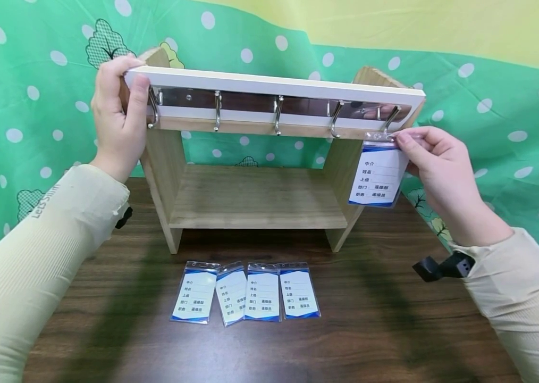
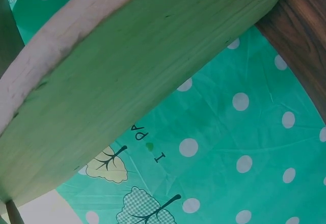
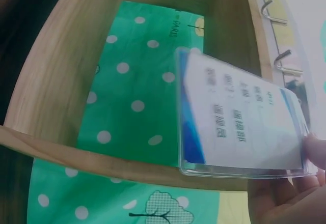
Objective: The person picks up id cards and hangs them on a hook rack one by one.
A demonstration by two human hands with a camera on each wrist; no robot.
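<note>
A wooden shelf point(image 1: 260, 197) carries a white hook rail point(image 1: 274, 82) with a row of metal hooks along its front. At the rail's left end my left hand point(image 1: 118, 109) grips the corner, thumb in front and fingers over the top; the left wrist view shows only the shelf's side panel point(image 2: 127, 66). My right hand point(image 1: 441, 165) pinches a clear-sleeved ID badge point(image 1: 378, 173) by its top corner. The badge hangs upright, its top edge right at the tip of the rightmost hook point(image 1: 392, 118). In the right wrist view the badge point(image 3: 234, 117) stands before the shelf's open side.
Several more ID badges point(image 1: 262, 292) lie face up in a row on the dark wooden table point(image 1: 269, 351), some overlapping. Behind the shelf hangs a green dotted cloth point(image 1: 250, 32). The other hooks, such as the middle hook point(image 1: 278, 114), carry no badge.
</note>
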